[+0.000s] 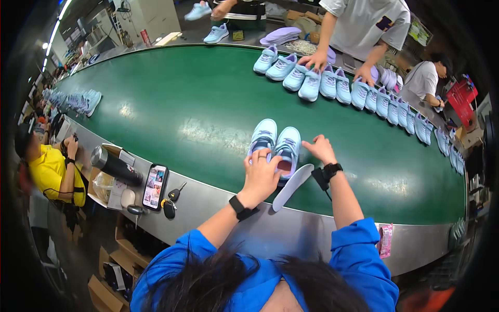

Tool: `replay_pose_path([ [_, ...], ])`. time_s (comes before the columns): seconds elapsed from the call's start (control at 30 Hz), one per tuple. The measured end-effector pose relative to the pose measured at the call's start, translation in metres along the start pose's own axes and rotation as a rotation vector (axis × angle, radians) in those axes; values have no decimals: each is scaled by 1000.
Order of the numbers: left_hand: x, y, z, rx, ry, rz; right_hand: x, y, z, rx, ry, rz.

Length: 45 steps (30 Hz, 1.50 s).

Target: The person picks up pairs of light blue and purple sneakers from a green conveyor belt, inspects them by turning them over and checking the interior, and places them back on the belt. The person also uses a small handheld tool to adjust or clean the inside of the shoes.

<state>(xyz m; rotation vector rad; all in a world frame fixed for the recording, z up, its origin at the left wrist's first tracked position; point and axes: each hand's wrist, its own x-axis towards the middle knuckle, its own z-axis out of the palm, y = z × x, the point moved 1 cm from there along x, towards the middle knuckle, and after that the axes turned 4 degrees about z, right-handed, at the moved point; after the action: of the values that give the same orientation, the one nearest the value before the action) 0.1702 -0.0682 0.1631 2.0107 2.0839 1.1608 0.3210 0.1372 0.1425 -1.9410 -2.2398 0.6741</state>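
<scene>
Pale-lilac insole [292, 188] beside light-blue shoes [289, 137]; phone [154, 188], keys [169, 210], dark bottle [117, 166] to left.

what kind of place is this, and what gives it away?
Likely a shoe factory's assembly line: a long green conveyor-like surface, a row of matching light-blue shoes along its far side, and a loose pale insole by the nearest pair of shoes.

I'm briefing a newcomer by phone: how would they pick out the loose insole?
Find the green belt, then the light-blue pair of shoes at the person's left hand. The insole slants just below them, near the belt's edge: long, flat and pale, without laces.
</scene>
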Motion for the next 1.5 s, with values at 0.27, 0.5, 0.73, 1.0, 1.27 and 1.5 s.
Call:
replay_pose_path([
  [0.27,36,-38,18,317,-86,310,-108,7,56,174,359,-12],
  [0.5,55,-49,31,570,-104,553,-149,-1,47,-94,64,-149],
  [0.73,48,-60,23,313,-117,552,-138,13,44,-70,-117,-288],
  [1.0,44,-31,-9,134,-59,311,-190,26,-30,64,319,-723],
  [1.27,-14,48,-28,89,-72,304,-257,66,-72,394,203,-496],
  [1.5,-52,70,-6,-94,-177,268,-272,87,-53,846,-189,-301],
])
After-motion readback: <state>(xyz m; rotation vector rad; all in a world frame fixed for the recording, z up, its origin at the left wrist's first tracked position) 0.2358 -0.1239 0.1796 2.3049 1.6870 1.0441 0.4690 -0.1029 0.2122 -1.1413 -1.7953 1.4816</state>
